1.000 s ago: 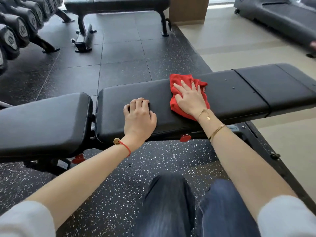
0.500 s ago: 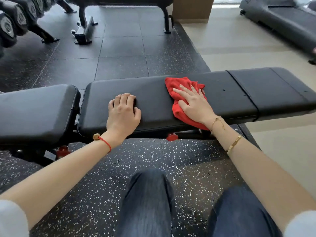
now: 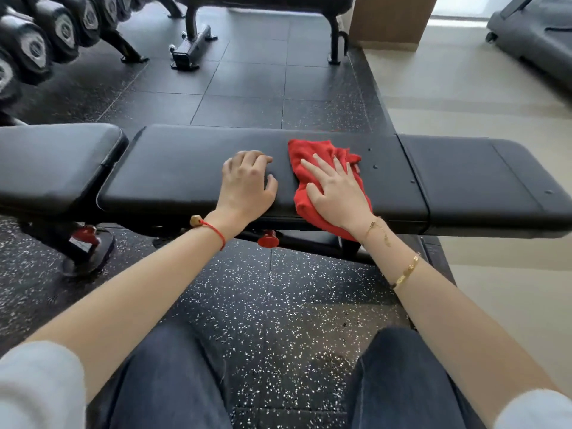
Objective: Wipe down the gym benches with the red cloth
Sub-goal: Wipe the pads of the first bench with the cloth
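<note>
A long black padded gym bench [image 3: 185, 168] runs across the view in front of me. The red cloth [image 3: 309, 150] lies crumpled on its middle pad and hangs a little over the near edge. My right hand [image 3: 337, 196] presses flat on the cloth with fingers spread. My left hand [image 3: 247, 184] rests on the bare pad just left of the cloth, fingers curled under, holding nothing.
A separate seat pad [image 3: 55, 162] joins the bench at the left, and a red knob [image 3: 268, 238] sits under the frame. Behind stand a second bench [image 3: 192, 48], a dumbbell rack [image 3: 34, 48], a wooden column [image 3: 393, 20] and a treadmill [image 3: 532, 35]. My knees are below.
My right hand has slid the cloth to the right along the pad, closer to the small holes. My left hand has also shifted right and now sits close beside the cloth.
</note>
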`<state>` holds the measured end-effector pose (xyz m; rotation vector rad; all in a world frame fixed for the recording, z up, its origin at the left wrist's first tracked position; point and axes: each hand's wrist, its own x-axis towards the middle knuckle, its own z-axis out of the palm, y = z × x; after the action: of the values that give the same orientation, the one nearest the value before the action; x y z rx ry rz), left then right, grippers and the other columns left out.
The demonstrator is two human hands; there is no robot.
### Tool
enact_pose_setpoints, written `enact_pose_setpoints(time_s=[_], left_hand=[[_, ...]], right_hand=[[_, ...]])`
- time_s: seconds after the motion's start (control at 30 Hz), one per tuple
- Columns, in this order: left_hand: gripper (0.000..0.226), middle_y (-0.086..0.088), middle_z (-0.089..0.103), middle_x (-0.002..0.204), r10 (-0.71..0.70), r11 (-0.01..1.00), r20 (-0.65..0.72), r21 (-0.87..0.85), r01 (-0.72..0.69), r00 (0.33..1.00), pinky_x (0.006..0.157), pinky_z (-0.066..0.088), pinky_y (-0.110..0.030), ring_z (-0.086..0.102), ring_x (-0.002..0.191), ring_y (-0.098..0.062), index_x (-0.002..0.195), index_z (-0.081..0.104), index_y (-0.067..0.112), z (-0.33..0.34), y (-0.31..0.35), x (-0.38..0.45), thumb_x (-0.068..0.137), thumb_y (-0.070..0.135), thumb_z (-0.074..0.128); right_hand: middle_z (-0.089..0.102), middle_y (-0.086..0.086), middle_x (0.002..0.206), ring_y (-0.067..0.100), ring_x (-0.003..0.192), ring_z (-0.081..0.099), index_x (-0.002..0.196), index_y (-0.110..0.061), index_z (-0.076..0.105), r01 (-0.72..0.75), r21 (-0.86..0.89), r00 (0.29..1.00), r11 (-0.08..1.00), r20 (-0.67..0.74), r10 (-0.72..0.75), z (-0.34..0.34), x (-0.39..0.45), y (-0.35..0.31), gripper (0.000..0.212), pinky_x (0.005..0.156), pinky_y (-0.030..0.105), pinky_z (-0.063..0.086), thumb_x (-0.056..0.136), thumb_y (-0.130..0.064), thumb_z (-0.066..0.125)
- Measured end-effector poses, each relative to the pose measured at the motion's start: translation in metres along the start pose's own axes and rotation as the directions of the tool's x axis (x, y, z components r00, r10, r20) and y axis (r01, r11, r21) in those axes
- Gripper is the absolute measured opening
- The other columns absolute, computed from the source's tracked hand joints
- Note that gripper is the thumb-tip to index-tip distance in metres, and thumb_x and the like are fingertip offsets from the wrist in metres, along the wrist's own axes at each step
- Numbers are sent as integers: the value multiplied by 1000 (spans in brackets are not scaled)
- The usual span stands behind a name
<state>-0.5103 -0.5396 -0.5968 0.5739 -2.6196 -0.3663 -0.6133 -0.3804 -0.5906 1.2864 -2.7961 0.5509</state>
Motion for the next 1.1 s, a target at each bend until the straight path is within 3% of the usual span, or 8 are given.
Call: enact_pose_setpoints(time_s=[0.17, 0.33, 0.47, 0.63, 0.77, 0.93, 1.1], left_hand=[[35, -2, 57, 130, 5, 1000, -8, 20, -5, 1000, 110, 31, -42, 45, 128, -25, 123, 59, 15, 27, 39, 3, 90, 24, 50], [32, 0, 56, 128, -11, 999, -42, 51, 13, 999, 108, 30, -42, 45, 125, -23, 121, 58, 20, 34, 42, 3, 91, 26, 49], [31, 2, 58, 125, -11, 998, -72, 66, 16, 997, 105, 32, -43, 48, 122, -22, 118, 59, 22, 35, 43, 3, 89, 26, 50], [33, 5, 59, 123, -12, 998, -88, 68, 18, 996, 104, 32, -42, 49, 121, -20, 117, 59, 26, 35, 39, 3, 86, 30, 48], [34, 5, 59, 126, 3, 998, -86, 64, 3, 996, 105, 32, -42, 49, 123, -19, 121, 59, 25, 35, 37, 1, 88, 30, 48], [35, 5, 59, 127, -8, 998, -94, 55, 13, 996, 105, 33, -43, 49, 123, -19, 121, 59, 26, 37, 35, 1, 88, 32, 47], [35, 5, 59, 127, -10, 998, -92, 55, 15, 996, 105, 33, -44, 49, 123, -19, 121, 58, 26, 38, 33, 2, 88, 32, 47]], right_hand=[[21, -4, 161, 28, 150, 9, 148, -34, 35, -93, -25, 995, 995, -25, 93, -18, -3, 58, 52, 122, 44, -2, 96, -34, 39], [14, 0, 162, 33, 149, 7, 150, -33, 29, -175, -61, 981, 983, 75, 179, -35, 36, 94, 53, 122, 47, -3, 97, -35, 35], [16, 0, 162, 34, 149, 7, 150, -34, 30, -43, -58, 994, 997, 101, 49, -31, 39, 78, 53, 122, 48, -2, 97, -35, 37], [23, -3, 160, 29, 149, 10, 148, -32, 36, 151, 3, 987, 988, 57, -151, -31, -15, 75, 53, 122, 43, 0, 95, -29, 44], [23, -3, 160, 29, 149, 11, 148, -32, 36, 37, -46, 999, 998, -8, -37, -37, -35, 99, 52, 122, 43, 1, 96, -31, 42], [17, 0, 162, 36, 148, 12, 150, -32, 31, -136, -33, 989, 990, 49, 138, -40, 11, 107, 53, 121, 48, 0, 97, -33, 37], [15, -1, 162, 36, 148, 9, 150, -35, 29, -84, -41, 993, 996, 80, 87, -38, 24, 101, 53, 121, 51, 0, 97, -35, 37]])
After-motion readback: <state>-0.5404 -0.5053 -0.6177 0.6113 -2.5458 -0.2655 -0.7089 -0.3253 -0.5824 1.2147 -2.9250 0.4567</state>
